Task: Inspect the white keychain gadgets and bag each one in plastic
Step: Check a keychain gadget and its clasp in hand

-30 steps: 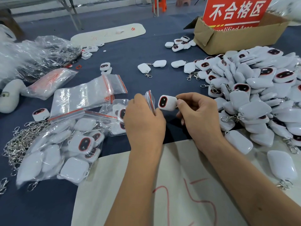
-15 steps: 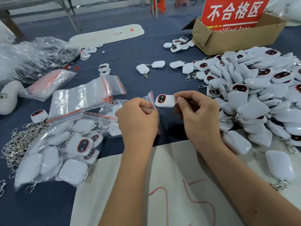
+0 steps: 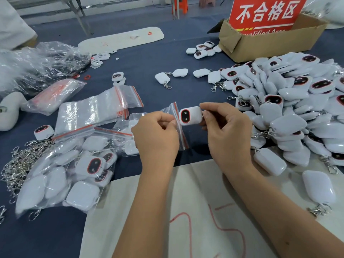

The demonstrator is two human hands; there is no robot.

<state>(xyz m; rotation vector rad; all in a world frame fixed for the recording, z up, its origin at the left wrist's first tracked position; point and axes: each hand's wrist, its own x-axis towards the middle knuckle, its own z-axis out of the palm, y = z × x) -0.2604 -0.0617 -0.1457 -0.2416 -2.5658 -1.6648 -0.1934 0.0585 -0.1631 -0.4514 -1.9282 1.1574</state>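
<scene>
- Pinching a white gadget (image 3: 190, 115) by its right end, the right hand (image 3: 228, 135) curls thumb and fingers round it above the middle of the table (image 3: 141, 67), dark face toward the camera, probably for a last check.
- The left hand (image 3: 156, 138) pinches a small clear bag (image 3: 176, 125) with a red zip strip, its fingers curled on the plastic; the bag sits just left of the gadget, touching or nearly so, apparently ready to receive it.
- The gadget is a rounded white block whose face is a dark oval ringed in red with two pale marks; its clasp is hidden behind the fingers.
- A large pile of unbagged gadgets (image 3: 290, 108) covers the table's right side, within reach of the right hand.
- Bagged gadgets (image 3: 74, 174) lie toward the left near edge, beside a stack of empty bags (image 3: 93, 112) and loose metal chains (image 3: 18, 164).
- A cardboard box (image 3: 270, 43) with a red sign (image 3: 266, 12) stands at the far right corner, likely for rejects.
</scene>
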